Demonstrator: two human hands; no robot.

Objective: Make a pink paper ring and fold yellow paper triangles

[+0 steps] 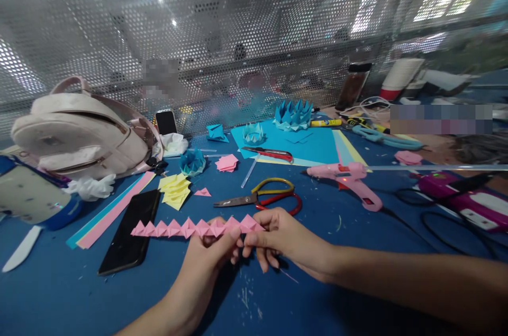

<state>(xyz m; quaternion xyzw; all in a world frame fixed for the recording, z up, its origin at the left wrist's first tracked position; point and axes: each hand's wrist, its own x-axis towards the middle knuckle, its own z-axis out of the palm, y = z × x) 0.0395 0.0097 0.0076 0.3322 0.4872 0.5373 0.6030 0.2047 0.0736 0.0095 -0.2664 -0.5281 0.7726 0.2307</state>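
Note:
A long strip of pink folded paper triangles (173,228) stretches sideways above the blue table, its left end over a black phone (129,230). My left hand (212,254) pinches it right of the middle, thumb on the near side. At its right end, my right hand (275,238) grips the last triangle between thumb and fingers. Just beyond the hands lie scissors (257,198) with yellow and red handles. A loose pink triangle (203,192), yellow paper pieces (174,190) and pink paper pieces (227,163) rest farther back.
To the right, a pink glue gun (351,180) trails a cord. Blue paper crowns (293,115), a red cutter knife (273,154) and blue paper sheets (313,148) lie at the back. Coloured strips (115,211) and a pale backpack (83,129) are left, before a perforated metal screen (238,24).

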